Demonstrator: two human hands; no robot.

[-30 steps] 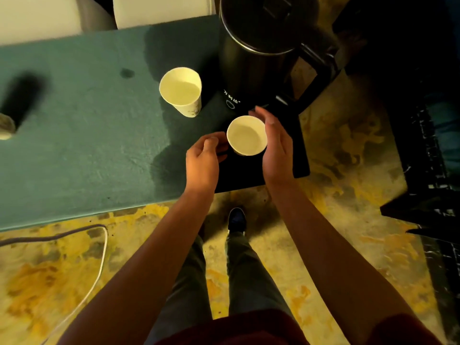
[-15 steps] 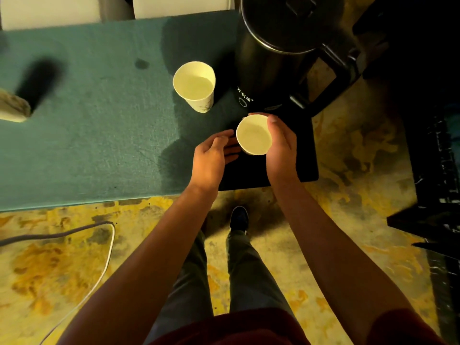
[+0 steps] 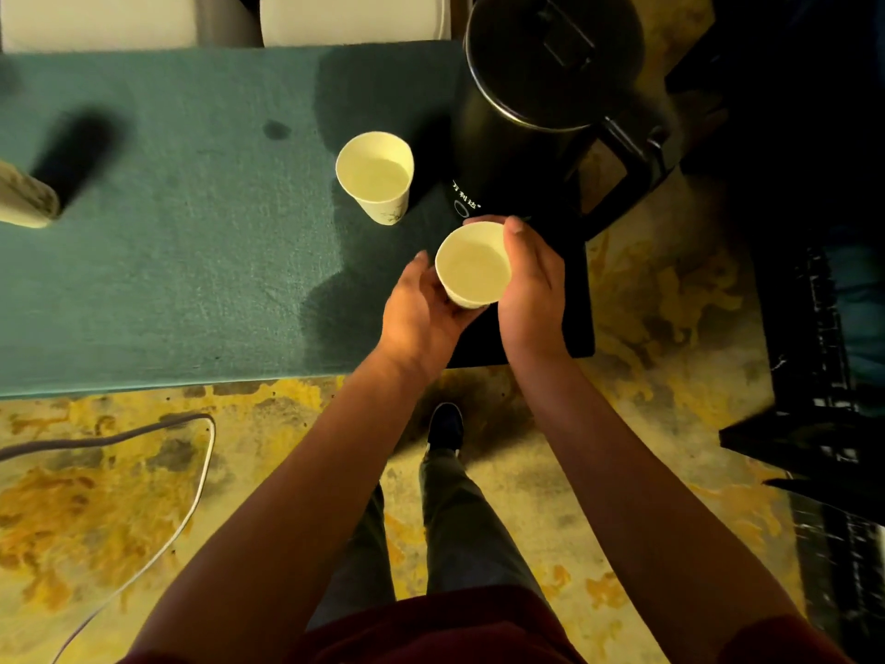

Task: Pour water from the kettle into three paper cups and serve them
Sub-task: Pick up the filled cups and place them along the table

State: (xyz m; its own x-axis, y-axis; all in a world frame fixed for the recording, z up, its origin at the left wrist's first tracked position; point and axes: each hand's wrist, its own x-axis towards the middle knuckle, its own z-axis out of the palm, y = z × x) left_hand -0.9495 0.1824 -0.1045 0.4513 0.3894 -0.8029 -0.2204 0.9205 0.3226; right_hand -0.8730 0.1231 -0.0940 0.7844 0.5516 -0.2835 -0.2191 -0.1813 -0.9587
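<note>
Desk (image 3: pixel 143 289), green felt-like top, spanning the upper left of the view; near edge runs above a mottled yellow floor (image 3: pixel 646 328)

Kettle (image 3: pixel 550 103), black, lid shut, upright at 1 o'clock on the desk's right end; handle toward 3 o'clock; white characters and a ring mark low on its front; it stands at the far end of a flat black base (image 3: pixel 574 323) that overhangs the desk edge

Held cup (image 3: pixel 471 268), paper, pale inside, water visible in it; position just at 6 o'clock of the kettle, over the black base; whether it rests on the base or is lifted cannot be told

Left hand (image 3: pixel 421 313), at 8 o'clock of the held cup; fingers curled under and against the cup's lower wall, closed on it

Right hand (image 3: pixel 531 289), at 3 o'clock of the held cup; palm pressed to the cup's side, thumb tip at the rim, fingers wrapped round the far side, closed on it

Second cup (image 3: pixel 376 182), paper, small printed motif near its foot, water inside; upright on the desk at 9 o'clock of the kettle, close beside it, apart from the held cup

Third cup (image 3: pixel 24 198), only partly in view at the far left edge, blurred; contents cannot be told

Cable (image 3: pixel 191 496), pale, looping over the floor at 8 o'clock

Shoe (image 3: pixel 445 426), dark, and trouser legs below the desk edge at 6 o'clock
</note>
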